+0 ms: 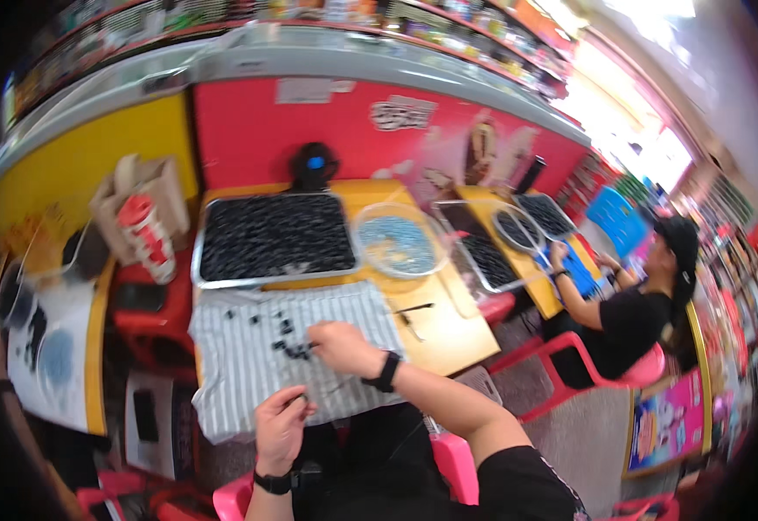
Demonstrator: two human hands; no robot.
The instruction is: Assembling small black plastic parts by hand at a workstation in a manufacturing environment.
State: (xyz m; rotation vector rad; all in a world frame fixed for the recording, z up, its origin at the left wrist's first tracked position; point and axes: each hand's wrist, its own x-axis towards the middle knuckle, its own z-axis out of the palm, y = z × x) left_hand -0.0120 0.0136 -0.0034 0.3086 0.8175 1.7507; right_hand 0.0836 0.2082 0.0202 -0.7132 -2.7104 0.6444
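Nearest, the left hand [279, 427] was curled closed, pinching something too small to tell. Beyond it at one o'clock, the right hand [341, 346], fingers bent, touched small dark pieces [290, 347] on the striped cloth [249, 382]; these lay at its nine o'clock. Farther, at twelve, sat a tray of dark pieces [275, 236].

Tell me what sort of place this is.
Probably a small shop used as a workspace: stocked shelves run along the top, a long chest freezer stands behind the yellow tables, and trays of small dark pieces are being sorted.
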